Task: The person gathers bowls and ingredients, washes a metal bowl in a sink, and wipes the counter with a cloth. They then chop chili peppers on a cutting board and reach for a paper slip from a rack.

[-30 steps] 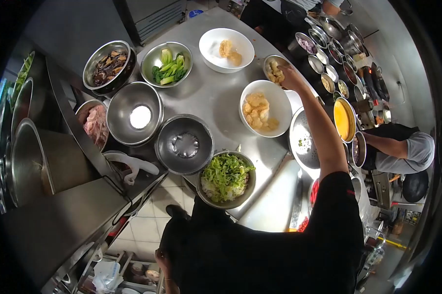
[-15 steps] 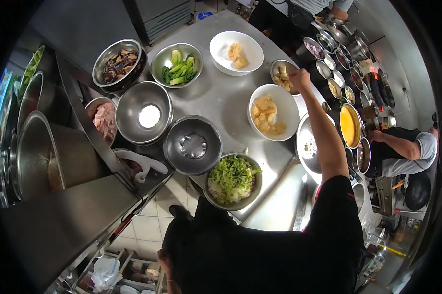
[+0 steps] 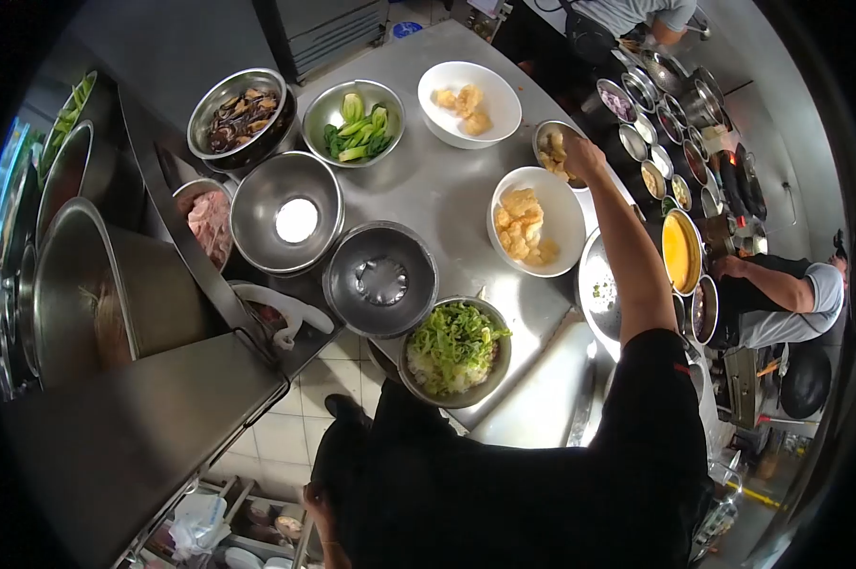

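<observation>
Table (image 3: pixel 428 190), far row, left to right: mushroom bowl (image 3: pixel 238 114), greens bowl (image 3: pixel 357 123), far fritter bowl (image 3: pixel 469 100), small bowl (image 3: pixel 551 142). Right hand (image 3: pixel 584 156) sits over the small bowl's right rim.

Middle row: powder bowl (image 3: pixel 290 213) at left, near fritter bowl (image 3: pixel 532 223) at right, just before the small bowl.

Near row: centre bowl (image 3: pixel 380 280) before the powder bowl. Cabbage bowl (image 3: pixel 454 351) to its right, at the table's near edge.

Off the table: meat bowl (image 3: pixel 205 218) just left of the powder bowl, pot (image 3: pixel 86 284) further left. Pan (image 3: pixel 603 289) right of the near fritter bowl. Tubs (image 3: pixel 655 142) in a row behind the pan.
</observation>
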Action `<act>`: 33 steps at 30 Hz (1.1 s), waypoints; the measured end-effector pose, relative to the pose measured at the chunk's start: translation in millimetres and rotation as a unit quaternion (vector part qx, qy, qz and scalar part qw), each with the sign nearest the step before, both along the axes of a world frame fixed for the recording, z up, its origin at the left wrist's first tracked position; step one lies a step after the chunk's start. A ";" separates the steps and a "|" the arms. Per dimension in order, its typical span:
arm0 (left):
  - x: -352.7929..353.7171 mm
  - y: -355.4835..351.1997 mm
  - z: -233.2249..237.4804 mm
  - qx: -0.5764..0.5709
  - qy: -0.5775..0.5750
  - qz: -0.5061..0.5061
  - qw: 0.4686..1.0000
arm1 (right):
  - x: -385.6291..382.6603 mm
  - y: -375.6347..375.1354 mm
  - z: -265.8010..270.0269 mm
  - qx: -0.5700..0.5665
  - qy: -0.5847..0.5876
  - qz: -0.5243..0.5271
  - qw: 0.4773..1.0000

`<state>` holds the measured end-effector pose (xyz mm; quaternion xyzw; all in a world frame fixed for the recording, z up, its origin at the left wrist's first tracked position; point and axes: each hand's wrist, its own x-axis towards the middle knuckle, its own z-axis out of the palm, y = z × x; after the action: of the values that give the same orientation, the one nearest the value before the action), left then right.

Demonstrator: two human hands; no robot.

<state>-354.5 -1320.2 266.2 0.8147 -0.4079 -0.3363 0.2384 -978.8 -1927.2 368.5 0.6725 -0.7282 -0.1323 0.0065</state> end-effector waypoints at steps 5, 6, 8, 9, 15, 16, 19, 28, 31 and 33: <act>4.0 1.2 -1.4 0.013 -0.024 -0.011 1.000 | -4.0 -2.0 -9.5 -0.063 -0.002 -0.090 0.994; 3.4 1.7 -1.7 0.013 -0.025 -0.010 1.000 | -8.3 -2.1 -7.1 -0.054 -0.020 -0.092 0.994; 4.0 1.2 0.3 0.015 -0.002 0.001 1.000 | -11.0 -0.9 -3.2 -0.043 -0.041 -0.097 0.994; 4.5 -0.4 0.4 0.013 -0.005 -0.001 1.000 | -11.2 -1.9 0.6 -0.076 -0.061 -0.132 0.986; 2.8 -5.4 -7.0 0.022 -0.047 -0.008 0.999 | -5.2 -39.3 59.4 -0.027 -0.119 0.057 0.991; 0.8 -9.0 -2.7 0.015 -0.034 -0.014 0.999 | 2.1 -45.7 70.5 -0.023 -0.140 0.132 0.981; 5.8 -2.3 -12.7 0.033 -0.038 -0.021 0.999 | 44.2 -36.0 111.4 -0.040 -0.462 -0.045 0.885; -6.0 -0.9 4.9 -0.008 -0.016 0.011 1.000 | -16.4 -2.9 -3.6 0.065 -0.088 -0.152 0.982; -4.5 1.5 8.1 -0.004 0.006 0.014 1.000 | -26.4 -14.4 -22.3 0.094 -0.094 -0.183 0.974; -3.7 0.0 2.5 -0.002 0.017 0.019 1.000 | -15.4 -7.8 -7.0 0.079 -0.124 -0.170 0.975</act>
<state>-358.2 -1320.1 268.7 0.8158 -0.3888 -0.3451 0.2533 -994.2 -1935.1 361.5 0.5488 -0.8140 -0.1041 -0.1593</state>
